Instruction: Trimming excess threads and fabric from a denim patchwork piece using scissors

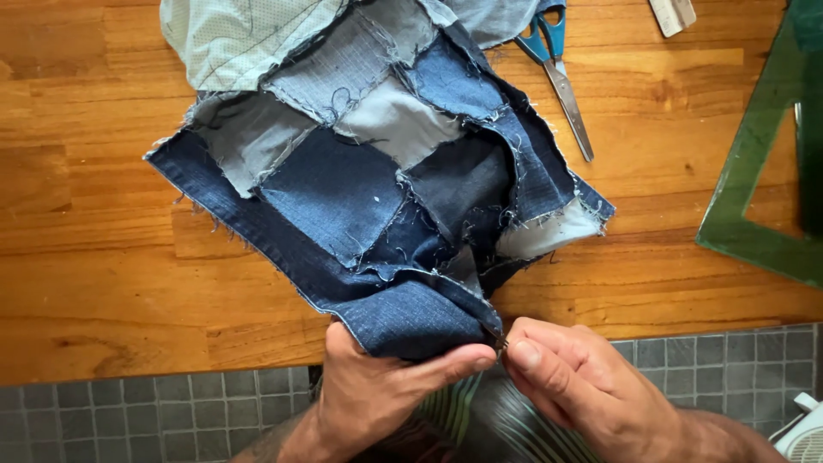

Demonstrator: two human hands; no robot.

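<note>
A patchwork piece of denim (369, 180), sewn from dark blue, light blue and grey squares with frayed seams, lies spread on a wooden table (94, 257) and hangs over its near edge. My left hand (377, 390) grips the dark blue hem at the lower corner, thumb on top of the fabric. My right hand (570, 381) pinches a small thin thing, perhaps a pin or needle, against that same corner; it is too small to identify.
Scissors with blue handles (557, 73) lie at the back right of the table. A green see-through triangle ruler (763, 163) rests on the right. Grey tiled floor (154, 420) shows below the table edge, with a white object (801, 437) at the bottom right.
</note>
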